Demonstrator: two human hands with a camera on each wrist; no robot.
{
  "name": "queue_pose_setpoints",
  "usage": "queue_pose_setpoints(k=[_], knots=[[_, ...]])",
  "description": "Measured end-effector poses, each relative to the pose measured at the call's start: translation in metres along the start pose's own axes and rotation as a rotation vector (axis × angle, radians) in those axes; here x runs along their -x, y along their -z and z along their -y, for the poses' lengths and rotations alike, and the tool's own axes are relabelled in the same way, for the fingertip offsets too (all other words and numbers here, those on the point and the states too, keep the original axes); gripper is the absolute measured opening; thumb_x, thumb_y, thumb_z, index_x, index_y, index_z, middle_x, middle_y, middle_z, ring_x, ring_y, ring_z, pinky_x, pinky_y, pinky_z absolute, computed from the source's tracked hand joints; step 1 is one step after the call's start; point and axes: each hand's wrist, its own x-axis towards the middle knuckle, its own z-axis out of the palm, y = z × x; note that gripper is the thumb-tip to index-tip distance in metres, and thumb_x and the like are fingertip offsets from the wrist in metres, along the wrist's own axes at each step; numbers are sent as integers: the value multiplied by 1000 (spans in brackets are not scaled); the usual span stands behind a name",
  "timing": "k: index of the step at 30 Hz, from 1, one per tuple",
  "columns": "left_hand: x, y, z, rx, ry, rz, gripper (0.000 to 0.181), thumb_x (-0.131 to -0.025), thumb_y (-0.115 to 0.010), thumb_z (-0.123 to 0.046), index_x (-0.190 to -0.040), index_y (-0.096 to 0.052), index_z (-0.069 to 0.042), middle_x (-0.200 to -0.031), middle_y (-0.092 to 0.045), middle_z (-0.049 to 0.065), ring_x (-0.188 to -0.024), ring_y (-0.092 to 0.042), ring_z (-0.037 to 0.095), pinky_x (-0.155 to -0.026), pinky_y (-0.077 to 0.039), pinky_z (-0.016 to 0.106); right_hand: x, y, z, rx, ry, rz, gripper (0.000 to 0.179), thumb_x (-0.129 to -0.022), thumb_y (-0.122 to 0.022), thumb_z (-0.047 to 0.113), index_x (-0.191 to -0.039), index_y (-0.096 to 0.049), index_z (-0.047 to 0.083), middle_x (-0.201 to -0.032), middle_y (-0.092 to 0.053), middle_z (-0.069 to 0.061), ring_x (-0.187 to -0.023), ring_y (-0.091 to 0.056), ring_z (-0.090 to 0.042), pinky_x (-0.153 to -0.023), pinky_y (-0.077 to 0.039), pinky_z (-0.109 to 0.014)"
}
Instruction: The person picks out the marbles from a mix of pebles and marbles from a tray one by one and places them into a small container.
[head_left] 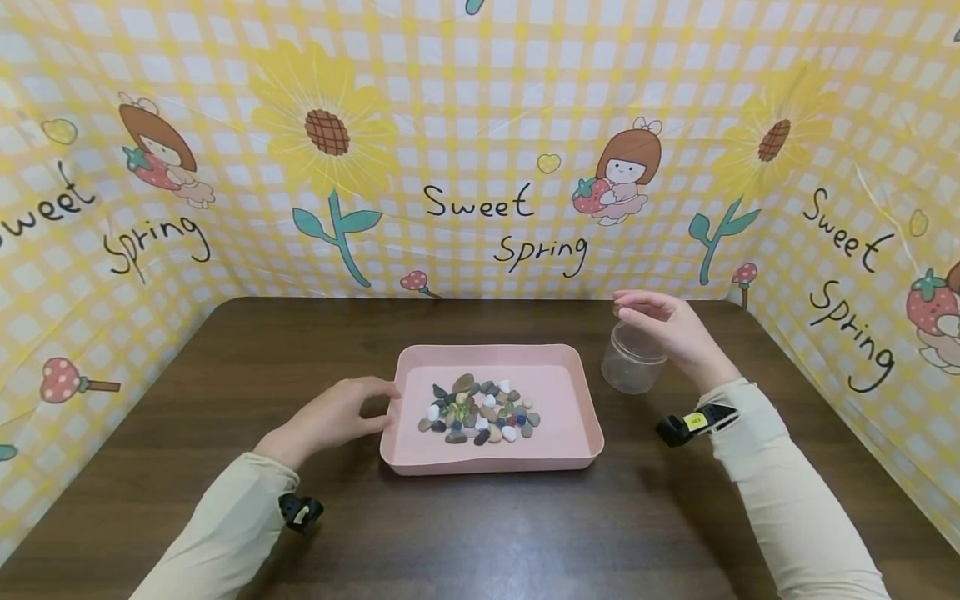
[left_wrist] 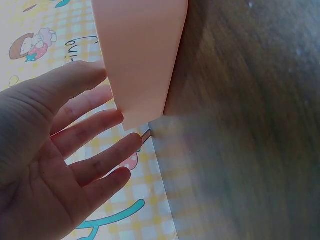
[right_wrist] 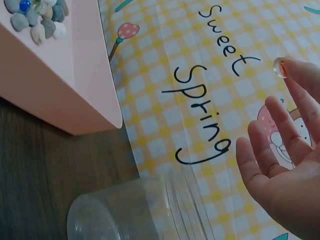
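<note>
My right hand point(head_left: 663, 321) pinches a small clear marble point(right_wrist: 280, 68) with an orange streak between thumb and forefinger, above a clear round jar point(head_left: 633, 367). In the right wrist view the other fingers spread apart, and the jar stands low in the picture. A pink rectangular tray point(head_left: 491, 462) lies left of the jar. Grey, white and tan pebbles point(head_left: 480, 412) are heaped in it, with several blue, green and red glass marbles among them. At the tray's left rim, my left hand point(head_left: 341, 417) touches the edge with loosely spread fingertips.
Everything stands on a dark brown wooden table point(head_left: 480, 533). A yellow checked cloth point(head_left: 465, 108) with printed flowers and lettering rises behind the table and along both sides. Black bands with small devices point(head_left: 678, 427) sit on both wrists.
</note>
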Motion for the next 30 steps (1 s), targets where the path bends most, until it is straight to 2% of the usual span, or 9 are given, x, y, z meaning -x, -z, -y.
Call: queue_pose_setpoints(k=[6, 10, 13, 23, 30], knots=[[1, 1, 1, 0, 4, 4, 32, -84, -66, -15, -112, -64, 0, -116, -65, 16, -111, -60, 32, -96, -47, 49, 4, 9, -5, -102, 26, -58, 13, -90, -60, 10, -99, -67, 14, -109, -64, 18, -102, -60, 3, -86, -47, -10], [1, 2, 0, 3, 0, 5, 31, -84, -66, -15, -112, -64, -1, -116, -65, 16, -111, -60, 32, -96, -47, 49, 6, 15, -10, -143, 44, -115, 15, -89, -60, 8, -99, -68, 16, -107, -65, 17, -99, -61, 3, -84, -48, -10], [1, 2, 0, 7, -3, 7, 31, -85, -66, -16, -112, -64, -1, -116, -65, 16, -111, -60, 32, -96, -47, 49, 7, 19, -13, -135, 57, -161, 16, -88, -62, 9, -101, -68, 16, -105, -66, 16, -94, -62, 3, -82, -48, -9], [1, 0, 1, 0, 2, 2, 31, -85, -66, -16, -112, -64, -1, -117, -65, 16, -111, -59, 33, -96, -46, 49, 8, 28, -22, -107, 46, -253, 15, -86, -65, 12, -101, -68, 13, -103, -66, 17, -93, -61, 6, -81, -47, -8], [1, 0, 3, 12, 15, 14, 32, -85, -66, -15, -113, -64, -1, -118, -64, 17, -113, -58, 33, -97, -46, 50, 11, 33, -33, -45, 3, -297, 17, -86, -67, 17, -103, -67, 14, -103, -63, 21, -94, -58, 9, -82, -42, -5]])
